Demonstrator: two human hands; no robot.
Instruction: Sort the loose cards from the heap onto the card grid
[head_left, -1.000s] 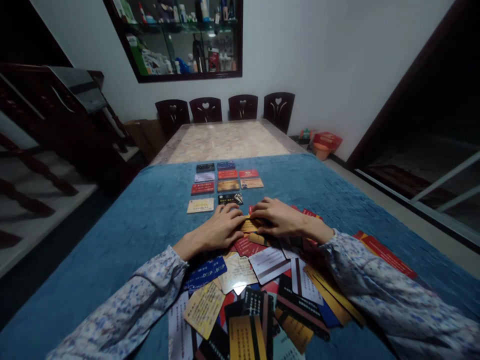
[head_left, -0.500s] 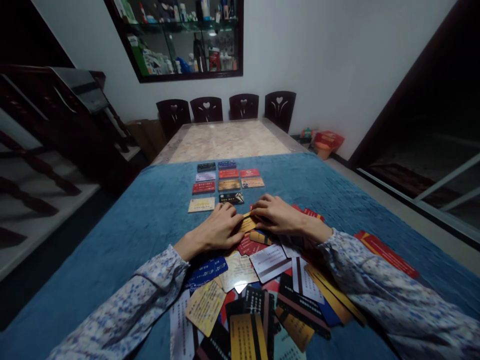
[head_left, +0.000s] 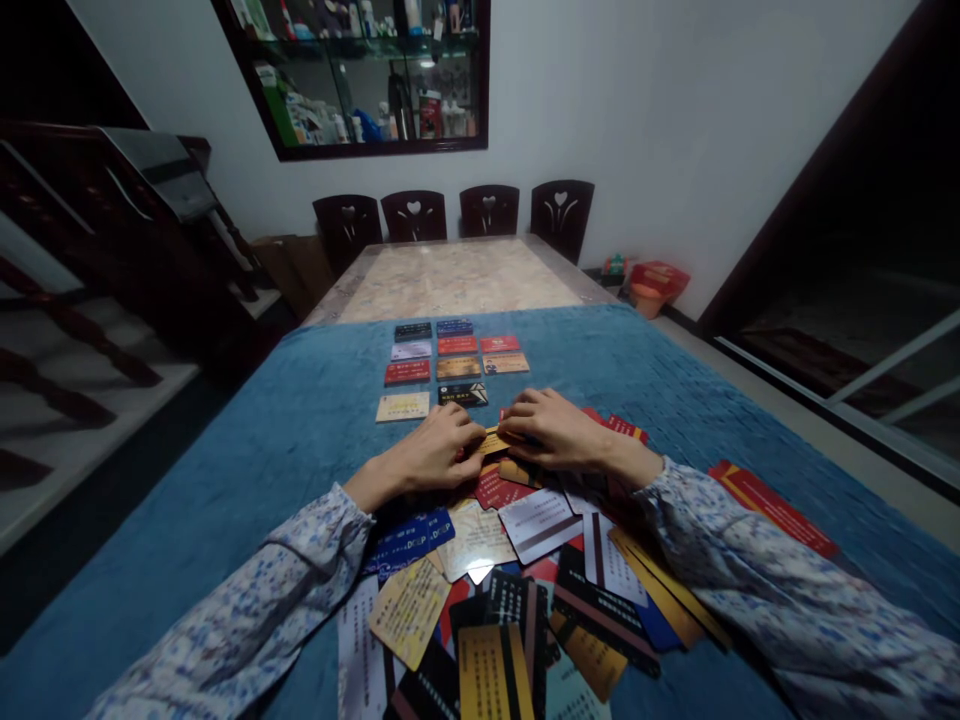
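Between my two hands is a gold card (head_left: 493,440), pinched at its left end by my left hand (head_left: 435,447) and at its right end by my right hand (head_left: 556,432). Whether more cards lie beneath it in the grip, I cannot tell. Below my hands spreads a loose heap of cards: a red card (head_left: 499,487), a white card with a dark stripe (head_left: 540,524), a cream card (head_left: 478,540), blue cards (head_left: 411,543), a yellow card (head_left: 409,612) and a gold card with a black stripe (head_left: 495,670). Just beyond my fingers lies a black card (head_left: 463,394).
Small card stacks stand in rows farther up, among them a cream stack (head_left: 403,407) and a red stack (head_left: 407,371). Red cards (head_left: 772,507) lie at the right on the blue cloth (head_left: 300,440). Dark chairs (head_left: 415,217) line the table's far end.
Both hands stay almost in place on the gold card, which now looks slightly more tilted and thinner in view. The left forearm has shifted a little. The stacks and heap are unchanged.
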